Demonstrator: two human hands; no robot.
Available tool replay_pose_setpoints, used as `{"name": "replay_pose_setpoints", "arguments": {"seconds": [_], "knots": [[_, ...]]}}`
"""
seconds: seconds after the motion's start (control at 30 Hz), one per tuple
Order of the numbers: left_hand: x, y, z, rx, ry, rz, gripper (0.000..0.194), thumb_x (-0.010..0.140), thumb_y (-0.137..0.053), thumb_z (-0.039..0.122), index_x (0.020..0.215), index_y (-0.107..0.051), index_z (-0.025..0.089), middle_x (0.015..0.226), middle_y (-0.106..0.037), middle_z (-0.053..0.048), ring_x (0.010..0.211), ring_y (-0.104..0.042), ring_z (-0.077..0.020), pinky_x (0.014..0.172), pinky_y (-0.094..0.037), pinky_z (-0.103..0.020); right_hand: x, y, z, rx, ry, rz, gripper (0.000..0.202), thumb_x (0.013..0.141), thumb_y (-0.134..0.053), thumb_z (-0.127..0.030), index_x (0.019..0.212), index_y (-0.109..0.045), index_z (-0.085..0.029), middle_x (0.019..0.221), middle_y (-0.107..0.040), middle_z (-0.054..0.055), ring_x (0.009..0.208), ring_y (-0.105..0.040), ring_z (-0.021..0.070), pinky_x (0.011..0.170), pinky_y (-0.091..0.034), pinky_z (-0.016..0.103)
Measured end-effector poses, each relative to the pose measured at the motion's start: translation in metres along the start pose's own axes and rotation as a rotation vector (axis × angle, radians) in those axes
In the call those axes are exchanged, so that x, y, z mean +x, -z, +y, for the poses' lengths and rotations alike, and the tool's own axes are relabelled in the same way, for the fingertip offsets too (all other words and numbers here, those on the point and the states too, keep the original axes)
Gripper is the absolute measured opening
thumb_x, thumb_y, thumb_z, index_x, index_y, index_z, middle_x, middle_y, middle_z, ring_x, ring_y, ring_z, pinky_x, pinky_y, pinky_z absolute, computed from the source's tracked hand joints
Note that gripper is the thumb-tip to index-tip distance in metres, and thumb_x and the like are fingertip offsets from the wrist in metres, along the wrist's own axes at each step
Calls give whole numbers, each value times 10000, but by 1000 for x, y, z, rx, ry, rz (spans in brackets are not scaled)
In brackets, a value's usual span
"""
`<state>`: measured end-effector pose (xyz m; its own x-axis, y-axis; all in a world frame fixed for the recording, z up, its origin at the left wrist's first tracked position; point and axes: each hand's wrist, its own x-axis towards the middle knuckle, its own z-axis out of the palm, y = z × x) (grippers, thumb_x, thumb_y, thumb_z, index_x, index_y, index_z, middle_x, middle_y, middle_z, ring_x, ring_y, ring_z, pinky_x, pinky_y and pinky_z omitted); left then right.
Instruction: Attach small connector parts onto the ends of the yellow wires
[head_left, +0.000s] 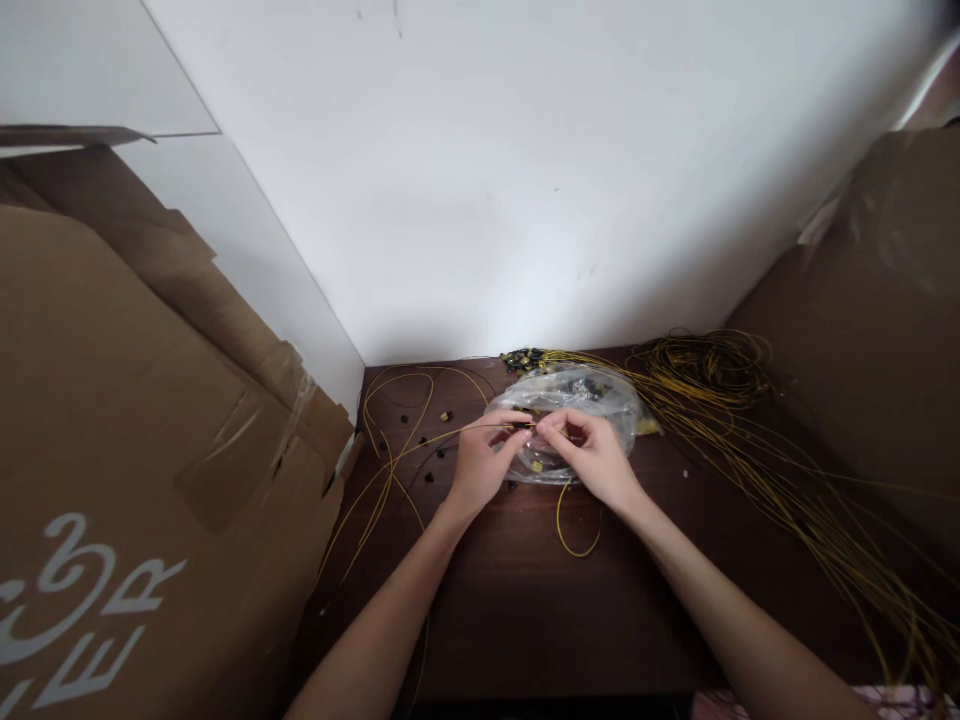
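Note:
Over a clear plastic bag [626,405], both hands meet with fingertips close together. My left hand [480,462] is closed in a pinch on a small black connector [522,426]. Thin yellow and black wires [427,447] run out leftward from that grip. My right hand [594,458] is closed too, thumb and forefinger pinching what looks like a thin yellow wire at the connector's right end; the fingers hide most of it. Below the right hand a yellow wire loop [577,554] hangs over the table. A small yellow piece [536,466] shows in the bag between the hands.
Loose wires curl on the dark brown table [517,600] at left, among several small black pieces [429,478]. A long bundle of yellow and black wires [750,475] stretches along the right, with a coil [705,365] behind. Cardboard boxes [247,470] flank both sides; a white wall [480,200] stands behind.

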<state>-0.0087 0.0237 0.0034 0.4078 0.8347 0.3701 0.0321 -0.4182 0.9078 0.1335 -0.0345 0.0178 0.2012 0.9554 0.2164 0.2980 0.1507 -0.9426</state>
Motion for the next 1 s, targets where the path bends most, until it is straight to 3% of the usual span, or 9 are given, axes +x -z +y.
{"name": "replay_pose_setpoints", "arguments": {"seconds": [0.17,0.4,0.67,0.83,1.0], "knots": [[-2,0,3,170,-181,25,108,770,-584,170,825,-676,166,828,-678,-56,804,-618,-162,740,-499,-285,-1,1,0,-56,23,3,233,790,-545,-365,741,-621,-150,671,-621,32,598,-529,142,565,-406,248],[-4,-2,3,278,-338,12,135,795,-546,149,826,-675,176,796,-675,-52,783,-601,-158,741,-493,-303,-1,-2,3,-116,49,0,232,782,-538,-342,662,-578,-148,612,-569,15,573,-497,132,553,-399,245],[-2,-2,4,190,-218,60,121,766,-581,132,825,-680,167,834,-683,-55,804,-621,-154,762,-498,-283,2,2,2,-14,-35,-47,246,765,-567,-380,752,-625,-141,648,-608,25,583,-517,132,556,-399,251],[-1,-2,2,125,-103,115,114,741,-608,153,829,-680,157,858,-692,-64,796,-639,-163,733,-514,-276,3,5,-5,88,-106,-44,238,723,-600,-383,671,-593,-151,554,-556,-10,481,-451,99,478,-354,231],[-3,-6,3,111,-121,79,101,744,-604,151,798,-687,167,832,-693,-54,764,-632,-153,709,-507,-273,2,2,-3,88,-81,-52,228,714,-601,-371,662,-597,-149,559,-550,-7,512,-459,102,501,-360,234]]}}
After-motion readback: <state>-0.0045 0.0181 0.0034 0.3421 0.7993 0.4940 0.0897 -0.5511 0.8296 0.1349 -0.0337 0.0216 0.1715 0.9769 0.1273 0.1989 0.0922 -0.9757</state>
